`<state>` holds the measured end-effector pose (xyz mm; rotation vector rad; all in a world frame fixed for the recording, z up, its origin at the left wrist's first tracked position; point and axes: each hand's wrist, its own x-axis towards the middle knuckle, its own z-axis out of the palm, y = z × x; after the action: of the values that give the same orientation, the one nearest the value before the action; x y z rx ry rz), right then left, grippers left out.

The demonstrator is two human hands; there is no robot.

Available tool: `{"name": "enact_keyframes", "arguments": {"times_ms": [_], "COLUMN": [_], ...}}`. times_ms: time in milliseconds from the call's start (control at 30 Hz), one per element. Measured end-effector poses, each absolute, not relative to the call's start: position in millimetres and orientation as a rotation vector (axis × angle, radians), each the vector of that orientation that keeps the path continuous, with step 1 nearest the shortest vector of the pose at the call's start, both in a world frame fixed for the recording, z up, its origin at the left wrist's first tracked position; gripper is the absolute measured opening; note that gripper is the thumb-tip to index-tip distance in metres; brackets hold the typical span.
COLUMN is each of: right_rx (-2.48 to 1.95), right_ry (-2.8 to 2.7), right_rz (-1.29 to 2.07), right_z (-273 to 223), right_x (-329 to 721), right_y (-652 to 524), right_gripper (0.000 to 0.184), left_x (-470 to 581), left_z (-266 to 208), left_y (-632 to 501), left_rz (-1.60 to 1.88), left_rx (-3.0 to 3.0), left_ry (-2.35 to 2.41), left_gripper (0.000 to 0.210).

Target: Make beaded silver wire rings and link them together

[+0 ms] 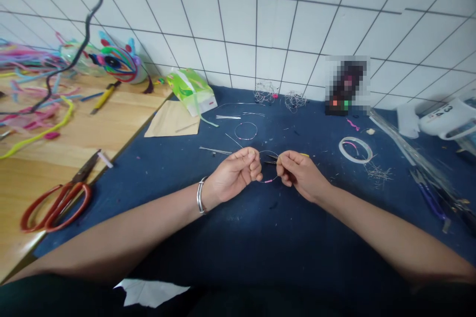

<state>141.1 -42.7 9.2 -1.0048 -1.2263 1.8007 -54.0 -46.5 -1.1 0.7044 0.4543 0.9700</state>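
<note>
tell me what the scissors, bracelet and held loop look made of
Scissors: smooth reddish handles, probably plastic or coated metal; dark, dull blades, likely steel.
Bracelet: silvery metal, by its bright highlights; which metal is unclear.
Held loop: thin and faintly shiny, so perhaps wire; its pink pieces could be plastic or glass beads.

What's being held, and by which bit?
A thin wire with pink beads. The left grip has its left side, the right grip its right; the beads show between.
</note>
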Motion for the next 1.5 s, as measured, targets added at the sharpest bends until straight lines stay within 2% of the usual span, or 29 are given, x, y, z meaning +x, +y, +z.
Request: {"name": "enact_keyframes", "arguments": {"times_ms": [333,433,500,633,767,1100,1500], "right_rx": [-1.02,-1.06,-1.168,-1.58,-1.838,-2.063,-2.052], "right_ry": [-1.355,-1.585,-1.876,-2.19,-2.064,-2.073,-2.101], "right_rz": [1.801,1.724,1.411,0.102,-0.194,-0.24,-0.254], "right_z": [10,12,17,31,35,-5,-10], "right_x": [143,150,163,215,271,314,319], "right_y": [-46,-40,-26,20,63,114,116], "right_gripper": [0.021,0.025,0.03,0.03,0.036,0.046,0.048], "left_x": [-52,-54,-56,-58,-58,-59,-58], "left_z": [0,1,1,3,6,5,4], "left_y": [-47,-47,-47,-47,-49,-47,-47], "left_rz": [0.953,0.947,0.922,0.885,0.813,0.76,0.753], "left_rx": [0.866,0.924,0.931,0.932,0.966,0.947,0.968], "left_ry": [0.722,0.768,0.787,0.785,0.79,0.775,0.78], "left_gripper": [0.014,0.016,0.016,0.017,0.018,0.019,0.018]}}
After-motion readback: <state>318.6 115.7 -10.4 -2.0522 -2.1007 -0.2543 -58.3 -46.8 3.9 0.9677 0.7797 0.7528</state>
